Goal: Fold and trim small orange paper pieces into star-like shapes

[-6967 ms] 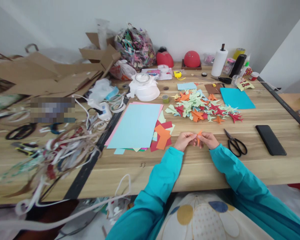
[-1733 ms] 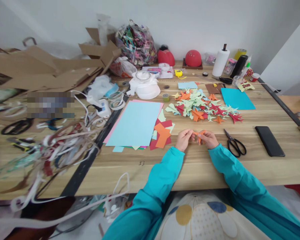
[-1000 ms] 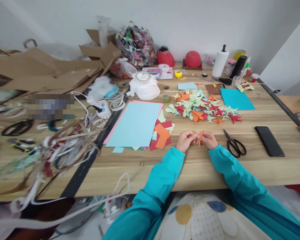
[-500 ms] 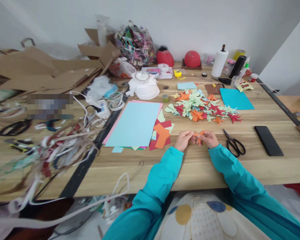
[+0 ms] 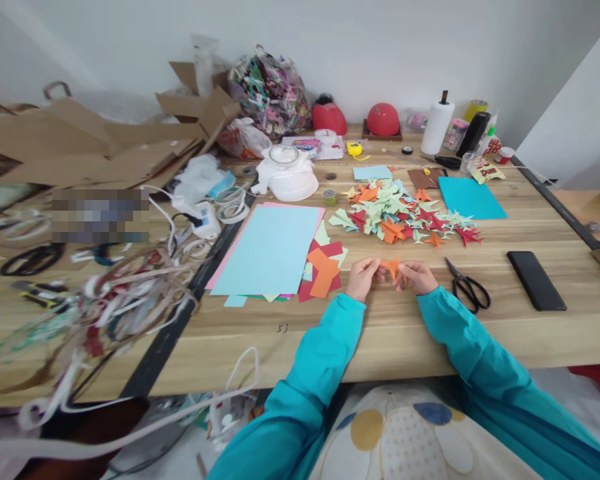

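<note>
A small folded orange paper piece (image 5: 392, 267) is pinched between my left hand (image 5: 362, 279) and my right hand (image 5: 417, 277), just above the wooden table (image 5: 390, 333). Both hands have their fingers closed on it, and both arms wear teal sleeves. Beyond the hands lies a pile of folded paper shapes (image 5: 405, 217) in green, orange and red. Left of my left hand lie loose orange and red paper squares (image 5: 324, 270) beside a stack of light blue and pink sheets (image 5: 273, 248).
Black scissors (image 5: 467, 290) and a black phone (image 5: 536, 280) lie right of my hands. A teal sheet (image 5: 470, 198), a paper towel roll (image 5: 436, 127), a white container (image 5: 286, 175) and bottles stand further back. Cardboard (image 5: 90, 143) and tangled strips (image 5: 125, 293) crowd the left.
My hands have stayed in the same place working the orange paper. The piece now sticks up between the fingertips with a wider flap showing.
</note>
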Demonstrator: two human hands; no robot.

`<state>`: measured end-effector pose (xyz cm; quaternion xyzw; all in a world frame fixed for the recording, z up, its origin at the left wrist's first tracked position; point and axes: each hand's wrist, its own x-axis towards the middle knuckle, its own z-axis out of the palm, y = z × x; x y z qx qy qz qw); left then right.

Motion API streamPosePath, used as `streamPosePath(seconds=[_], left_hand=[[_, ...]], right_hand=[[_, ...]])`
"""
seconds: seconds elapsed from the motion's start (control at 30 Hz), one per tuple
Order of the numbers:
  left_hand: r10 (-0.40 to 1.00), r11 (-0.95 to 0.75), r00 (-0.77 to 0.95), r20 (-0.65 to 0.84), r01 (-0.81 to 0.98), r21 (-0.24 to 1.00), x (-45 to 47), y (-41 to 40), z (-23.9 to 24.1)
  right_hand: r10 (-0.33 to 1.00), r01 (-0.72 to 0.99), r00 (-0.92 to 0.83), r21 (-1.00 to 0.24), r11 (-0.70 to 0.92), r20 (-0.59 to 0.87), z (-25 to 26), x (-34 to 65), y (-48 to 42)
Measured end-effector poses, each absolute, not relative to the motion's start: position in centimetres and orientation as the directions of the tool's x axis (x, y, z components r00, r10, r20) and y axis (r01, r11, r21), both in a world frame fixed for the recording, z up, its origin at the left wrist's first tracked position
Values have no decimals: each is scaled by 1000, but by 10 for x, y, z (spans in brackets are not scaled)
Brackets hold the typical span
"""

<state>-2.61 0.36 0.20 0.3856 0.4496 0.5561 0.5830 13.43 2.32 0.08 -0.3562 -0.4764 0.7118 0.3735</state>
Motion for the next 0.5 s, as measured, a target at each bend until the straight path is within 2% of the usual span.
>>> streamPosePath(seconds=[0.1,0.23,0.33,0.5], left_hand=[[991,63,-80,-103,-403,913,-28,6,2],[991,115,-11,-136,-480,870,-24,3,6],[984,175,60,-167,-463,869,-18,0,8],[989,147,31,-148,-426,893,-14,-1,4]], right_hand=[[879,-220,-446,-932,-289,-167,2,133,23],[892,-178,-430,-954,-240,-144,3,131,20],[893,-140,-430,-968,-210,-132,4,131,18],[910,-125,-407,-982,-142,-80,6,131,16]])
